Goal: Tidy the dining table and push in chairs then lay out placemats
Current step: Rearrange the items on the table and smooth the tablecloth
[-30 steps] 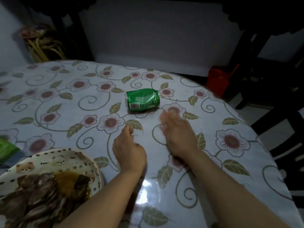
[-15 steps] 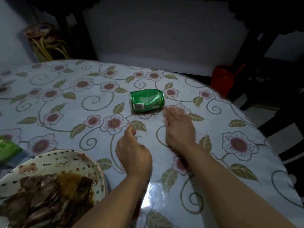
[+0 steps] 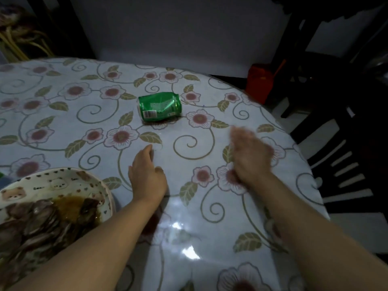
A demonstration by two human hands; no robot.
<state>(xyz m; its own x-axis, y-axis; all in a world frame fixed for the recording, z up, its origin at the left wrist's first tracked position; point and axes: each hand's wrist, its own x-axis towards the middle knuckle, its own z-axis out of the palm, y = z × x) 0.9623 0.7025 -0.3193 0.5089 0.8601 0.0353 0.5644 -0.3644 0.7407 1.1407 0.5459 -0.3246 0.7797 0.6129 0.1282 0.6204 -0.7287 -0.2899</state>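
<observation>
Round dining table [image 3: 210, 217] covered by a glossy floral cloth. A dented green can [image 3: 159, 106] lies on its side beyond the left hand [image 3: 147, 175], well apart from it. A bear-printed plate [image 3: 63, 185] bearing dark food scraps sits just left of that hand, which rests on the cloth.

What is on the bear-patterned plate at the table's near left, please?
The plate holds dark food pieces and brownish sauce. Whatever lies beneath the food is covered, and the plate runs out of frame.
</observation>
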